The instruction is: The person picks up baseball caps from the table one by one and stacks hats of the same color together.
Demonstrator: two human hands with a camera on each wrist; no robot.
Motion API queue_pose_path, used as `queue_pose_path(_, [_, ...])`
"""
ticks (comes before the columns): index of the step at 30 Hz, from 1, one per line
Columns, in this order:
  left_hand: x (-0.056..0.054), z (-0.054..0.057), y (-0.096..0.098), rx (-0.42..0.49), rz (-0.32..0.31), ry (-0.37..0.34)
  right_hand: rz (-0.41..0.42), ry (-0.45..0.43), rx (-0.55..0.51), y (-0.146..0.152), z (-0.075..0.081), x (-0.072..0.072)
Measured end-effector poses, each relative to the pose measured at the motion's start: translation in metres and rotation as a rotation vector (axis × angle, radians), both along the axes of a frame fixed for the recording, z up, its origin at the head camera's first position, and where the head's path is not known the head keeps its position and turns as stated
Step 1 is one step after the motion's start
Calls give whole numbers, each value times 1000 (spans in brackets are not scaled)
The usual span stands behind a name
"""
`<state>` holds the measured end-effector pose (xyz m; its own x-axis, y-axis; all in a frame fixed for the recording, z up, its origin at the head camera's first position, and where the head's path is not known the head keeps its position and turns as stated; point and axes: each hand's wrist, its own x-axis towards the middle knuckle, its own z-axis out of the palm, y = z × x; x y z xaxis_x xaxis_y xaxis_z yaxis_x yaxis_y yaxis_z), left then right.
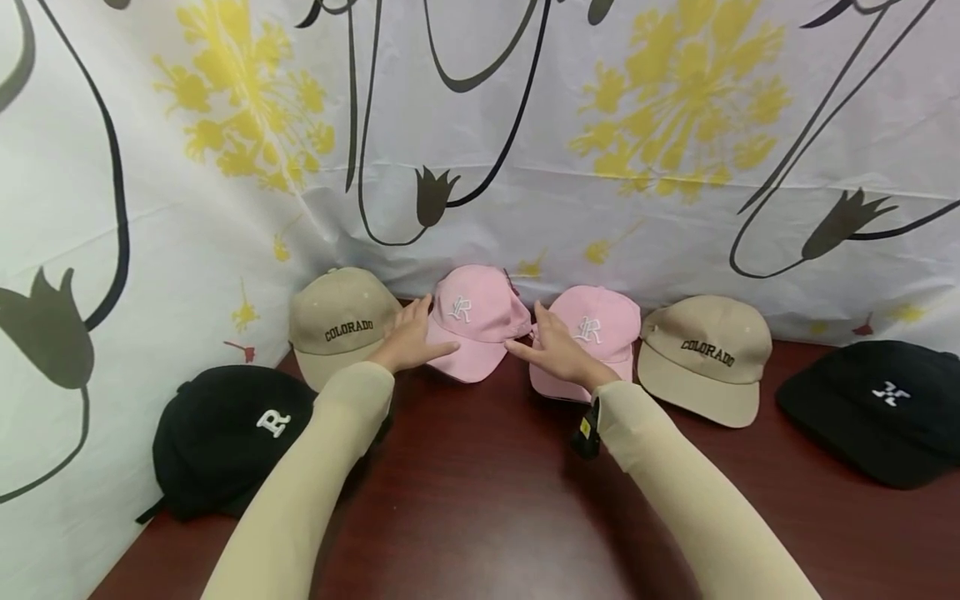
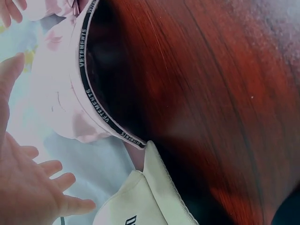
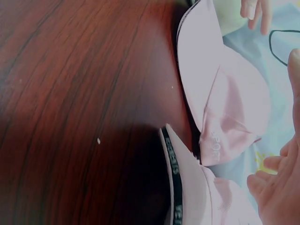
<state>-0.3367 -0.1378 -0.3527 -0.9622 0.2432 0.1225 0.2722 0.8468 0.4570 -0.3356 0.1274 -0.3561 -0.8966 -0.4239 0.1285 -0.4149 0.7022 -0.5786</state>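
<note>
In the head view my left hand (image 1: pixel 411 340) reaches over the left pink cap (image 1: pixel 480 312), thumb spread from straight fingers. Its palm overlaps the brim's left side, beside a beige COLORADO cap (image 1: pixel 345 317). My right hand (image 1: pixel 557 346) hovers over the right pink cap (image 1: pixel 600 312), fingers extended and thumb pointing left. Neither hand grips anything. The left wrist view has the left hand (image 2: pixel 33 187) spread above a pink cap (image 2: pixel 58 89) with VETEMENTS tape under its brim. In the right wrist view, the right hand (image 3: pixel 283 185) stays above the caps, fingers loosely bent.
Another beige COLORADO cap (image 1: pixel 708 354) sits right of the pink pair. Black caps flank the row, one with a white R (image 1: pixel 225 433) at left, one (image 1: pixel 877 408) at right. All stand on a dark red-brown wooden table (image 1: pixel 480 500) against a patterned white cloth (image 1: pixel 465 133).
</note>
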Motion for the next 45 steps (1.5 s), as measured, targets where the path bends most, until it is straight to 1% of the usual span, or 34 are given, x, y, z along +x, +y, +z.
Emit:
queue_pose_path(7, [-12,-1,6,-22,5,-39,14,4,27,-4,-2,-6])
queue_pose_path(9, [-15,-1,7,-25,6,-43,25,18,2,-7,-2,-8])
queue_pose_path(14, [-21,-1,8,-19,7,-59,90,109,-66,-17,-10,-18])
queue_pose_path(17, [-24,-4,8,-29,8,-64,96,101,-80,-23,-15,-21])
queue_pose_path(21, [-28,-7,8,-50,8,-66,35,26,-79,-30,-19,-20])
queue_pose_path(25, [-34,-11,7,-61,15,-67,-22,-23,-45,-33,-24,-21])
queue_pose_path(29, [-41,-16,5,-69,30,-85,-32,-23,-37,-36,-29,-24])
queue_pose_path(32, [-44,-20,3,-59,45,-117,-37,-10,-22,-39,-35,-28])
queue_pose_path(35, [-48,-24,2,-14,47,-151,-64,-4,-6,-43,-39,-30])
queue_pose_path(38, [-51,-26,2,47,31,-179,-94,0,-37,-49,-38,-30])
queue_pose_path(41, [-53,-27,2,104,2,-198,-117,-16,-81,-54,-37,-28])
queue_pose_path(45, [-55,-28,0,131,-23,-221,-138,-75,-65,-60,-40,-27])
